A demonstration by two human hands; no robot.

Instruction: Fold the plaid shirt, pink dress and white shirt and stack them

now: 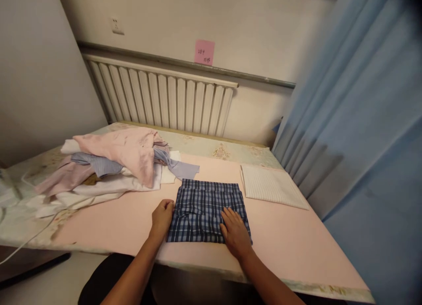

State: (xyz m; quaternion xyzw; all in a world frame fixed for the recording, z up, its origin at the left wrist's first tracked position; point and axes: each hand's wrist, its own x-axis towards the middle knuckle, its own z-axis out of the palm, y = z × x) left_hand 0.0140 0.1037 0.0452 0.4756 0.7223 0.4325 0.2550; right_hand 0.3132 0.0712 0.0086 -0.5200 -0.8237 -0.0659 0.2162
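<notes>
A folded blue-and-white plaid cloth [204,204] lies on the pink sheet in front of me, with small wrinkles across its middle. Resting flat on its right part is my right hand [235,232], fingers stretched out over the fabric. At the cloth's left edge, my left hand [162,219] has its fingers curled closed. Whether they pinch the edge is hidden from view.
A loose heap of clothes [115,160] in pink, white and blue lies at the left. To the right is a folded pale striped cloth [272,186]. A radiator [165,96] stands behind the table, a blue curtain [356,133] hangs at right, and a white cable [31,241] crosses the table's left edge.
</notes>
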